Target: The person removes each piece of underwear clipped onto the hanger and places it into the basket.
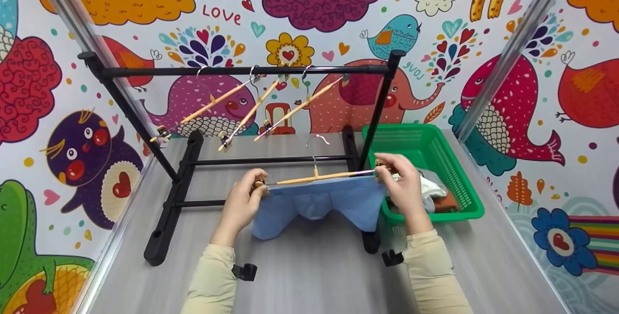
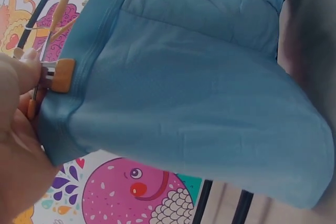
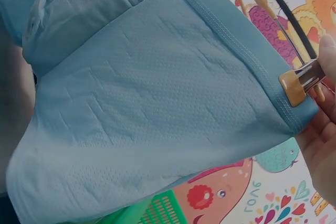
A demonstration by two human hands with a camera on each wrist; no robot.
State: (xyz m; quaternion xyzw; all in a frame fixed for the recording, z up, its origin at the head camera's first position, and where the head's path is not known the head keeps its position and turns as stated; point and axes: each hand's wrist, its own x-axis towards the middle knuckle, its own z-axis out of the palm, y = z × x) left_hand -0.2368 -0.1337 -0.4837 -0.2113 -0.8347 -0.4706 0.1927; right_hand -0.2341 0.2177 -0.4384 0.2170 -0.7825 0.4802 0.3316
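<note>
Blue underpants hang by the waistband from a wooden clip hanger, held in front of the black rack. At the left end, my left hand pinches a hanger clip, whose orange tip sits over the waistband. My right hand pinches the other clip at the right end, also over the waistband. Between the hands the fabric droops, with the leg parts hanging loose on both sides. The hanger's metal hook points up, apart from the rack's top bar.
A black rack stands on the grey table, with three bare clip hangers on its top bar. To the right, a green basket contains white and brown cloth items. Patterned walls enclose the back and sides.
</note>
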